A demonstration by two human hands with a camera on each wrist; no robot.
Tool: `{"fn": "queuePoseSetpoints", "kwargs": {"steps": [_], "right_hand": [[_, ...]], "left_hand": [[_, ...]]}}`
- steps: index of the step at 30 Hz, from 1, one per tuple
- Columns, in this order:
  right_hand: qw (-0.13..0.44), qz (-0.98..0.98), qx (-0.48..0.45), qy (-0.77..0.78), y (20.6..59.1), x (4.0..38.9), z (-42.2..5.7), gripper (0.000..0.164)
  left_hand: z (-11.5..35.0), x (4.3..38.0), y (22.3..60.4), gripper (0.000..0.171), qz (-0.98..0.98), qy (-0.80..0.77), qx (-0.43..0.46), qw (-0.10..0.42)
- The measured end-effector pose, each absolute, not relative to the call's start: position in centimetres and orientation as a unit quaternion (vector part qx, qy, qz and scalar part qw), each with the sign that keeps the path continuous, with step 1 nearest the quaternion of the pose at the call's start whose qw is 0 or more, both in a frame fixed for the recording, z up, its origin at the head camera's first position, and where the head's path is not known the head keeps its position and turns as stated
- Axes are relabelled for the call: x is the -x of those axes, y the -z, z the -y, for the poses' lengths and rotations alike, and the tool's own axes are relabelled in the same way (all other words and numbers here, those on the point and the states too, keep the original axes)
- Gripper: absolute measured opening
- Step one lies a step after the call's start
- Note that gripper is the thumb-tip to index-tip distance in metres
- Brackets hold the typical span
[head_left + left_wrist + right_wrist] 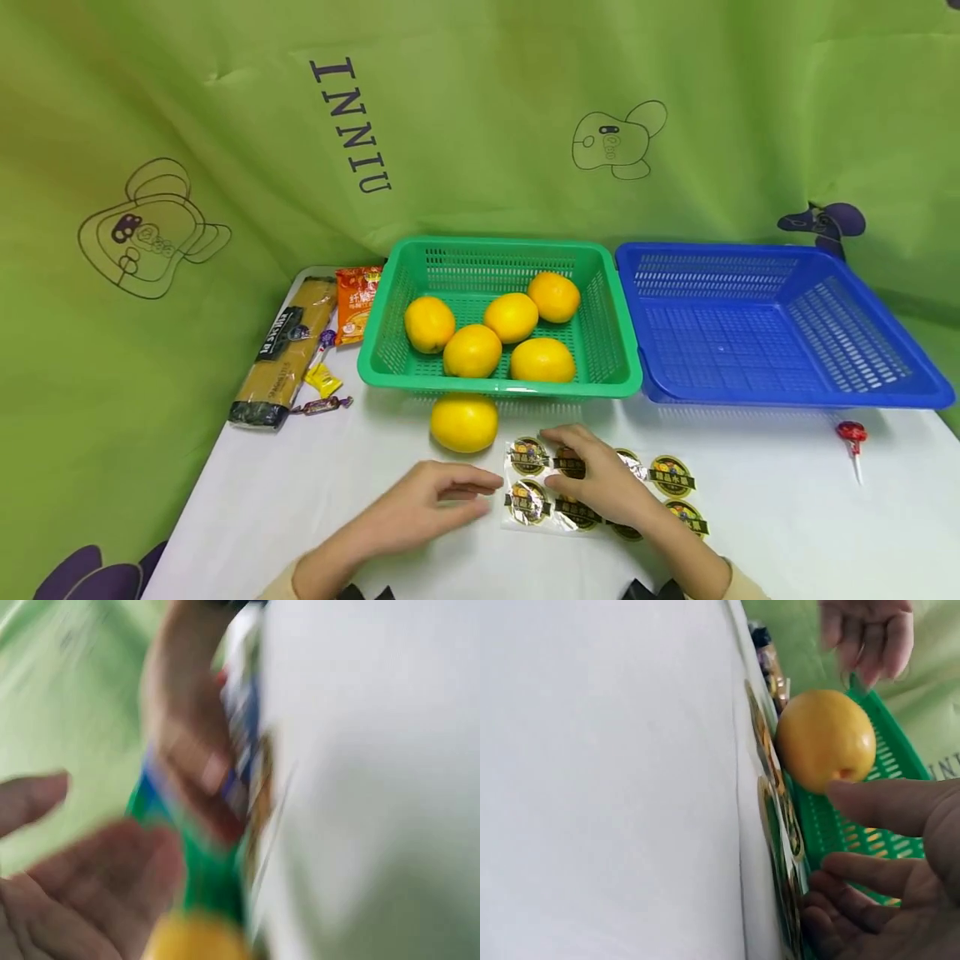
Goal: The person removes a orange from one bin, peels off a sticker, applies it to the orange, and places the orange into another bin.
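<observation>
A sheet of round black-and-gold stickers [527, 502] lies on the white table. My right hand [603, 479] is over the sheet, its thumb and fingers apart and nothing between them; whether the fingertips touch the sheet I cannot tell. To the left of the sheet is my left hand [435, 504], fingers extended and thumb apart, holding nothing. Just behind the hands, a rounded yellow-orange fruit [464, 422] sits in front of the green basket [498, 387]. The same fruit [825, 741] appears beyond my right thumb in the right wrist view. The left wrist view is blurred.
Several similar fruits [472, 352] lie in the green basket. To its right stands a blue basket [712, 333]. Left are a spaghetti pack [285, 354], an orange packet [356, 302] and small candies [323, 380]. A red lollipop [852, 433] lies at the right.
</observation>
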State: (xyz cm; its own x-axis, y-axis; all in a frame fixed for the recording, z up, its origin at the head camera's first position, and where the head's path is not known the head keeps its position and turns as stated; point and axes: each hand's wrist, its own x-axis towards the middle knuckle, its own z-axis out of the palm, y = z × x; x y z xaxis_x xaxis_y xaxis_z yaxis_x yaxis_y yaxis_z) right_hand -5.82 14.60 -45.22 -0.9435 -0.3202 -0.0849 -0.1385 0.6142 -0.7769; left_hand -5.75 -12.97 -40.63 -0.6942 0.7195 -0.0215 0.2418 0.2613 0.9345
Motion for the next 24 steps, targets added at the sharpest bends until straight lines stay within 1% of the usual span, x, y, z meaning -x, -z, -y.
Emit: {"fn": "queuePoseSetpoints", "kwargs": {"steps": [2,5,8,10,14,16,20,22,24], "right_hand": [[0.097,-0.896,0.132,0.412,45.4,5.7,-14.6,0.055],[0.082,-0.905,0.139,0.395,46.0,5.7,-14.1,0.053],[0.058,-0.914,0.145,0.374,46.4,5.7,-13.5,0.049],[0.043,-0.918,0.14,0.37,46.5,5.6,-13.1,0.043],[0.0,-0.92,0.102,0.377,46.6,5.5,-12.8,0.028],[-0.039,-0.923,0.09,0.373,46.7,5.4,-12.5,0.024],[-0.13,-0.913,0.108,0.372,47.0,5.4,-12.0,0.022],[-0.153,-0.896,0.131,0.396,47.0,5.3,-12.3,0.02],[-0.158,-0.874,0.155,0.432,46.9,5.1,-12.6,0.019]], "left_hand": [[10.8,4.9,41.2,0.043,-0.815,-0.429,-0.336,0.197],[8.5,4.3,42.6,0.057,-0.864,-0.348,-0.325,0.164],[7.5,4.2,44.2,0.07,-0.875,-0.363,-0.278,0.162],[7.3,4.2,45.1,0.076,-0.867,-0.396,-0.256,0.16],[6.8,4.1,46.2,0.083,-0.851,-0.433,-0.253,0.157],[6.6,3.9,46.4,0.085,-0.85,-0.432,-0.257,0.155],[6.6,3.7,46.2,0.081,-0.864,-0.401,-0.268,0.141],[6.6,3.7,46.3,0.075,-0.869,-0.391,-0.276,0.125],[6.5,3.7,46.3,0.066,-0.868,-0.4,-0.278,0.098]]}}
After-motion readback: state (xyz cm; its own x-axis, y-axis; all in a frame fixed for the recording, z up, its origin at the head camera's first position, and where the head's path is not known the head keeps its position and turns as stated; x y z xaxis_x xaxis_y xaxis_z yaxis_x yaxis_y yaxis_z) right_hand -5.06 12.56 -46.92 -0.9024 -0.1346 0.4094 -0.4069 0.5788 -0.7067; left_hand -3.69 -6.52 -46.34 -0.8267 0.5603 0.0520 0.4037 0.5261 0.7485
